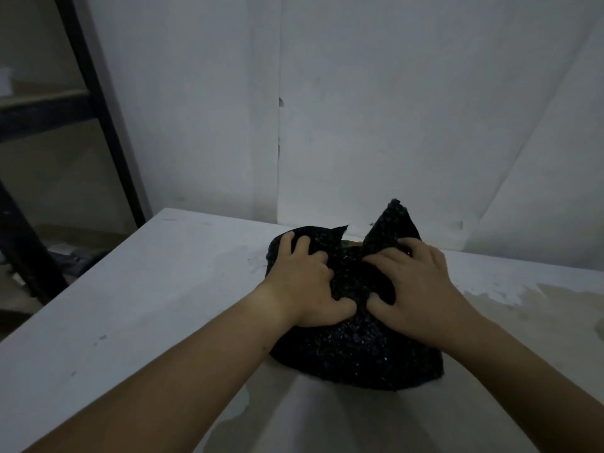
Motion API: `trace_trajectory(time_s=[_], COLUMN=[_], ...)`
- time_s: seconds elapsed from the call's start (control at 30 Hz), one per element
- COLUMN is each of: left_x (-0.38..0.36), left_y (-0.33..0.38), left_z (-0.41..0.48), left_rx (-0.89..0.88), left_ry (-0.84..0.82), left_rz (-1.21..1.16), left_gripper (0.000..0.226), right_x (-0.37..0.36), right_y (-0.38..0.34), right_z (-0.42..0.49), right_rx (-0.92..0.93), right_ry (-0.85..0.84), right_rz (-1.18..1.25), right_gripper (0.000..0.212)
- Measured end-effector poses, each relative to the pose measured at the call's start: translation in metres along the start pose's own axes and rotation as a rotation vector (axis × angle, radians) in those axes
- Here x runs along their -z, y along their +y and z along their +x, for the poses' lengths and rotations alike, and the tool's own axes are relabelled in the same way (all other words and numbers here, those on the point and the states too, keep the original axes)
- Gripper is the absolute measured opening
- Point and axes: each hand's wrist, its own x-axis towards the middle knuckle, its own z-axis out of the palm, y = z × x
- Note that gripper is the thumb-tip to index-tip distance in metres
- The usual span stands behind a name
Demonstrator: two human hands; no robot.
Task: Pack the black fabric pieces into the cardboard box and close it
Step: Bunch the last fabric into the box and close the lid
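**Both hands down on the black heap**

Both hands were in on it. The left hand (304, 279) had its fingers curled and dug into the black fabric (359, 351), knuckles up, thumb sunk into the cloth on the inner side: a proper grip on the bundle. The right hand (425, 289) lay beside it with fingers spread wider and flatter, pressing on the top of the same heap, its thumb close to the left thumb, the two nearly meeting in the middle.

The fabric sat directly under both palms, a rumpled dark mound spilling out toward the person below the wrists. Beyond the fingertips two corners of it stood up: a short flap (338, 231) past the left fingers and a taller point (395, 220) past the right.

Between those two corners a small tan sliver (352, 244) peeked out. Whether that was the cardboard box, I could not tell; the cloth covered the rest.

Everything rested on a pale table (147, 305), stained in patches out to the right of the right hand. A white wall (359, 109) rose beyond the heap, and a dark shelf frame (98, 103) stood well off to the left of the left arm.
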Motion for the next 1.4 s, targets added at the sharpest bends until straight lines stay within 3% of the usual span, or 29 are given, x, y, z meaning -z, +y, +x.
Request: trace_trajectory(time_s=[0.2,0.37,0.5,0.67,0.73,0.83,0.93,1.17,1.4], left_x=[-0.003,-0.013,-0.020,-0.013,-0.012,-0.012,-0.014,-0.006,-0.016], left_y=[0.000,0.001,0.004,0.004,0.005,0.009,0.009,0.002,-0.005], left_z=[0.001,-0.005,-0.013,-0.011,-0.013,-0.017,-0.018,-0.007,-0.007], left_rx=[-0.013,-0.004,-0.062,-0.115,-0.096,-0.069,-0.037,-0.069,0.003], left_ry=[0.015,0.162,0.374,0.285,0.303,0.378,0.402,0.221,0.113], left_rz=[0.017,-0.112,-0.173,-0.083,-0.056,-0.025,-0.024,0.003,-0.298], left_gripper=[0.084,0.065,0.056,0.079,0.072,0.051,0.043,0.065,0.062], right_x=[-0.001,-0.003,-0.001,0.002,0.001,0.000,0.003,0.003,-0.001], right_y=[-0.002,-0.004,-0.006,-0.007,-0.008,-0.011,-0.011,-0.009,-0.011], right_z=[0.015,0.033,0.027,0.009,0.003,0.000,0.002,0.009,0.031], right_rx=[0.042,-0.022,-0.001,0.017,0.032,0.063,0.110,0.105,-0.012], right_ry=[-0.290,-0.532,-0.505,-0.198,-0.036,0.029,0.007,-0.253,-0.535], right_rz=[-0.070,-0.026,-0.006,0.045,0.042,0.063,-0.001,-0.158,-0.077], right_gripper=[0.082,0.080,0.076,0.056,0.050,0.055,0.059,0.066,0.076])
